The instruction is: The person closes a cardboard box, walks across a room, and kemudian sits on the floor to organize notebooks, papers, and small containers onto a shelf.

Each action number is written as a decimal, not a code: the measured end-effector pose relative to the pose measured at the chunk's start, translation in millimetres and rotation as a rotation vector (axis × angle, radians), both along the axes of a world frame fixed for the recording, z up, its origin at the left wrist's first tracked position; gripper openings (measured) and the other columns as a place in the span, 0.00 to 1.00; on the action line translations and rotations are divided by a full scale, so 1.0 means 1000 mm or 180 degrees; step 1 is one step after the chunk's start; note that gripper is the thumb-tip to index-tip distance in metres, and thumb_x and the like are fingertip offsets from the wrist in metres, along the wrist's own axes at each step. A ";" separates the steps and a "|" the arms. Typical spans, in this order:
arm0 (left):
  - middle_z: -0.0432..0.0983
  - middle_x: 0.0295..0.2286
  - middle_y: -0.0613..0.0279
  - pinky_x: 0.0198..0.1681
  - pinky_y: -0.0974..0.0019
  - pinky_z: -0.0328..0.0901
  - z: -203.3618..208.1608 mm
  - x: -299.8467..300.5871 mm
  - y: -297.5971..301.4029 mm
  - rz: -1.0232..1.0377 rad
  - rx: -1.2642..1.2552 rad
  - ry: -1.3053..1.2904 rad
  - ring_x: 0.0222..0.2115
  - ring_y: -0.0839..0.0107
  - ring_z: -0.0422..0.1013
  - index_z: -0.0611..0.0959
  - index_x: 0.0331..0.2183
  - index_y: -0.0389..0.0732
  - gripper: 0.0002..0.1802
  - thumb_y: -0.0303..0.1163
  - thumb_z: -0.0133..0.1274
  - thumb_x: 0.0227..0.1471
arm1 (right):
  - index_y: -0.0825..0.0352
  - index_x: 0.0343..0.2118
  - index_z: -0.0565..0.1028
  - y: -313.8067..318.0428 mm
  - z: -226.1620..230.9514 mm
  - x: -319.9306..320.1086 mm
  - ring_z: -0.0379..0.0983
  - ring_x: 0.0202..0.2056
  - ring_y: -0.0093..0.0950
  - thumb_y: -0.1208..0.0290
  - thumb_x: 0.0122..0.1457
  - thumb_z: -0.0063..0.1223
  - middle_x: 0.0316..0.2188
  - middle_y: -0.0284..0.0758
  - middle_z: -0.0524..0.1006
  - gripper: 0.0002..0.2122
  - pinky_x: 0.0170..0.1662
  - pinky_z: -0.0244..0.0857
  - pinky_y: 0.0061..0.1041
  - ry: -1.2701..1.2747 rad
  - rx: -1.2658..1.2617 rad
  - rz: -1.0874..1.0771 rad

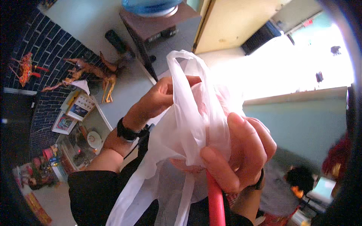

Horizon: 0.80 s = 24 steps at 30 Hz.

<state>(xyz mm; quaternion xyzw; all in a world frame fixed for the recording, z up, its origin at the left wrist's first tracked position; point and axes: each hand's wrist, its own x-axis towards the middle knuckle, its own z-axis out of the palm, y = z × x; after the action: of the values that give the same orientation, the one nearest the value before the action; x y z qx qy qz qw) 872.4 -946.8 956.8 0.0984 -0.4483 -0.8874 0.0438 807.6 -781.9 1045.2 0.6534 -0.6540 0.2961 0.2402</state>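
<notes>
A thin white plastic bag (181,128) is bunched up in front of me, with one handle loop standing upright. My left hand (160,96) is closed at the upper left of the bag, its fingers curled by the loop and partly hidden behind the film. On the other side, my right hand (245,150) grips the gathered plastic between thumb and fingers. A smooth red rod (215,199) runs from below my right fingers to the lower edge; its upper end is hidden. Something pinkish shows through the bag, too veiled to name. Long strips of the bag hang down at lower left.
At top, a brown stand (162,22) holds a blue water jug (151,5). A carved wooden figure (90,71) and framed pictures (81,107) are at left by a dark brick-patterned wall (49,45). A cream door (233,26) and a pale green half-wall (298,124) lie right.
</notes>
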 end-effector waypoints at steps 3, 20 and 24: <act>0.68 0.40 0.55 0.44 0.70 0.60 0.008 -0.060 -0.013 0.0242 0.0452 -0.0017 0.39 0.72 0.67 0.67 0.45 0.31 0.31 0.36 0.56 0.40 | 0.53 0.37 0.65 -0.021 0.004 -0.080 0.64 0.36 0.34 0.57 0.33 0.64 0.39 0.46 0.65 0.25 0.33 0.65 0.27 0.0091 0.0012 0.0400; 0.68 0.39 0.53 0.42 0.69 0.61 -0.009 -0.490 -0.093 -0.1308 0.0102 -0.0593 0.39 0.70 0.66 0.66 0.46 0.31 0.30 0.32 0.55 0.40 | 0.62 0.38 0.67 -0.075 -0.013 -0.464 0.66 0.33 0.34 0.72 0.39 0.56 0.38 0.47 0.67 0.19 0.30 0.64 0.26 -0.0805 0.0030 -0.0665; 0.68 0.39 0.53 0.44 0.66 0.61 -0.032 -0.602 -0.063 -0.2189 -0.0143 -0.0538 0.39 0.69 0.66 0.66 0.45 0.31 0.27 0.32 0.51 0.44 | 0.65 0.39 0.66 -0.021 -0.038 -0.554 0.64 0.34 0.39 0.70 0.33 0.58 0.37 0.46 0.65 0.24 0.34 0.62 0.31 -0.1495 -0.0203 -0.1297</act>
<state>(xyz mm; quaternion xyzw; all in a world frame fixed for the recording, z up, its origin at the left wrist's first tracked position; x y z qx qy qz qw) 270.4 -1009.4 924.6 0.0138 -0.4767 -0.8288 -0.2926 253.9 -802.5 1007.6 0.4147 -0.7995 0.4051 0.1573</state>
